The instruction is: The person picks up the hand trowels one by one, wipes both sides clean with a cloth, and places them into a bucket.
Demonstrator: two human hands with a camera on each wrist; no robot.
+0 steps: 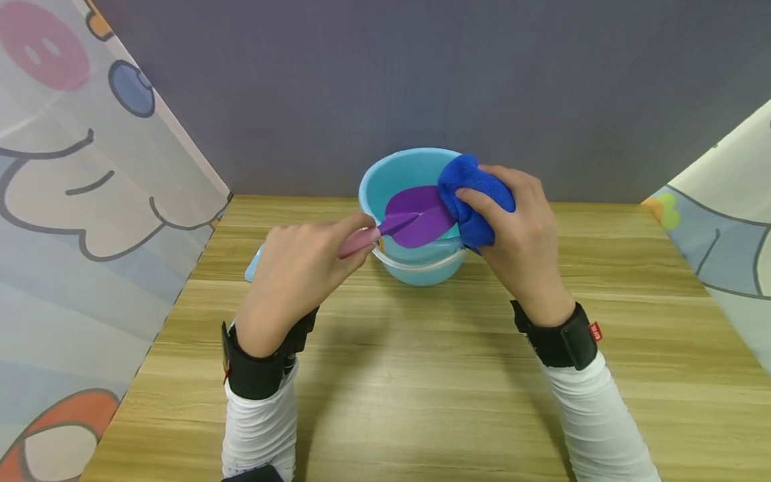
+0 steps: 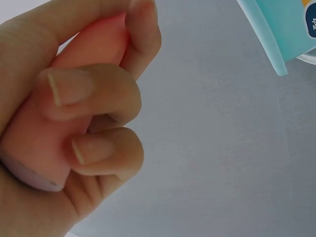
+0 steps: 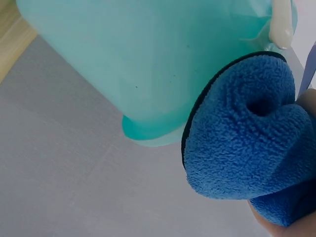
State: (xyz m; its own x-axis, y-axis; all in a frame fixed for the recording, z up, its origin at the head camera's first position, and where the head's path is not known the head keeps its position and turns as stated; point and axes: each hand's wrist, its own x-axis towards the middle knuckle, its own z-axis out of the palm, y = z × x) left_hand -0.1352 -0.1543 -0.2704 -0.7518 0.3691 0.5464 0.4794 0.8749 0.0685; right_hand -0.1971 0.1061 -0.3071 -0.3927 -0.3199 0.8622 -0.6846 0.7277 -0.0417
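My left hand grips the pink handle of a toy shovel, its fingers curled round it in the left wrist view. The shovel's purple blade is above the mouth of a light blue bucket. From the other side, my right hand holds a bunched blue microfibre cloth against the blade's far edge. Dark trim edges the cloth in the right wrist view, where it overlaps the bucket. Part of the bucket's near rim is hidden behind the blade and cloth.
The bucket stands at the back of a wood-grain table, close to a grey panel. A small light blue piece lies partly hidden behind my left hand. Cartoon-printed sheets border the table on both sides.
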